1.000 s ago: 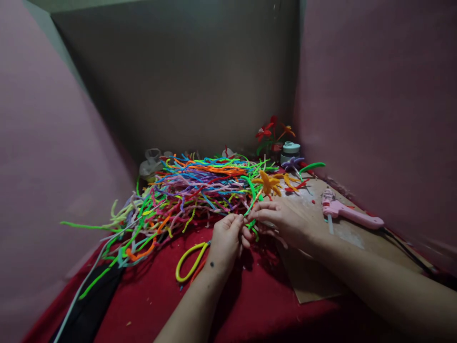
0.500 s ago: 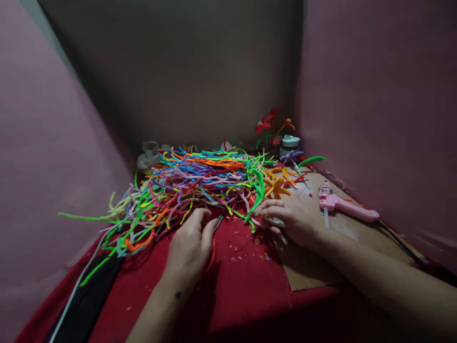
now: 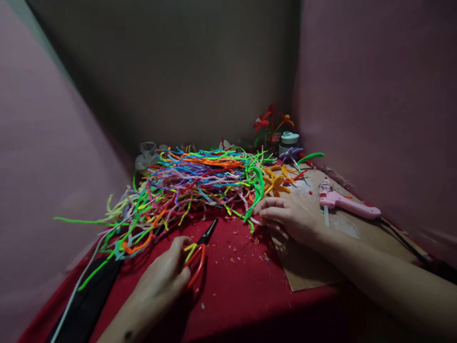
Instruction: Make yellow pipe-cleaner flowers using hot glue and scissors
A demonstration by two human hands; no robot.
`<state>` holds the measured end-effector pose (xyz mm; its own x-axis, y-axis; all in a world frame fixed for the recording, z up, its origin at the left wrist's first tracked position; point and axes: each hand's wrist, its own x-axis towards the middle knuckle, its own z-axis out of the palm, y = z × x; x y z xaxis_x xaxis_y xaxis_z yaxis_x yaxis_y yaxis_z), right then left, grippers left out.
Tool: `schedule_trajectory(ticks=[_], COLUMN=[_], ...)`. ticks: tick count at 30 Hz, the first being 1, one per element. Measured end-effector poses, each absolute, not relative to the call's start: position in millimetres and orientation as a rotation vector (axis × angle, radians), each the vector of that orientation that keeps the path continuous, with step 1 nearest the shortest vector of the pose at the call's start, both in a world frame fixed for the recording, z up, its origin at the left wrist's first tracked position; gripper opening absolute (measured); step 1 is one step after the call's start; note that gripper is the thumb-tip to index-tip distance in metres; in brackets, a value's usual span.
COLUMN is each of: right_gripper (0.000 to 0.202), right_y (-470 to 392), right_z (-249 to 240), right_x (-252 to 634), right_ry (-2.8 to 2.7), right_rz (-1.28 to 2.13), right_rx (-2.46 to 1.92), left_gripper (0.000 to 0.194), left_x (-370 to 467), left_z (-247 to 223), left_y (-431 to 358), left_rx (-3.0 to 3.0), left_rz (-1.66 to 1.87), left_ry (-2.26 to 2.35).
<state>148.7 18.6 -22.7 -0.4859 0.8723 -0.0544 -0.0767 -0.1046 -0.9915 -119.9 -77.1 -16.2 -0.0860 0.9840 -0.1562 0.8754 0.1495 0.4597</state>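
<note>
My left hand (image 3: 166, 269) is closed around the orange handle side of a pair of scissors (image 3: 200, 255), whose dark blades point up and away; a short yellow piece (image 3: 191, 252) shows at the fingers. My right hand (image 3: 285, 214) has its fingers bent together at the lower end of green fuzzy stems (image 3: 257, 190); what lies between the fingertips is too small to make out. Beyond both hands spreads a large pile of coloured pipe cleaners (image 3: 200, 174). An orange fuzzy flower (image 3: 276, 185) lies just past my right hand.
A pink glue gun (image 3: 352, 206) with a dark cord lies on a brown board (image 3: 303, 271) at right. Behind are a lidded jar (image 3: 289, 140), red flowers (image 3: 262, 122) and a purple flower (image 3: 291, 153). Small scraps dot the red cloth (image 3: 235, 295).
My left hand has moved left and nearer with the scissors, whose orange handles and blades now show. My right hand has barely moved; the silvery thing seen at its fingers no longer shows.
</note>
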Motion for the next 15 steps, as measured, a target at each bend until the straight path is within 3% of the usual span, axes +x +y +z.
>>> schedule_trajectory(ticks=[5, 15], right_gripper=[0.004, 0.003], right_y=[18.2, 19.7], right_z=[-18.5, -17.5], right_x=[148.0, 147.3], right_ry=[-1.474, -1.481], right_rz=[1.673, 1.653], right_rx=[-0.918, -0.9], left_gripper=[0.05, 0.018], left_x=[-107.8, -54.9], left_z=[-2.8, 24.6], left_y=[-98.1, -74.5], left_rx=[1.431, 1.803], left_rz=[0.663, 0.313], left_ry=[1.715, 1.42])
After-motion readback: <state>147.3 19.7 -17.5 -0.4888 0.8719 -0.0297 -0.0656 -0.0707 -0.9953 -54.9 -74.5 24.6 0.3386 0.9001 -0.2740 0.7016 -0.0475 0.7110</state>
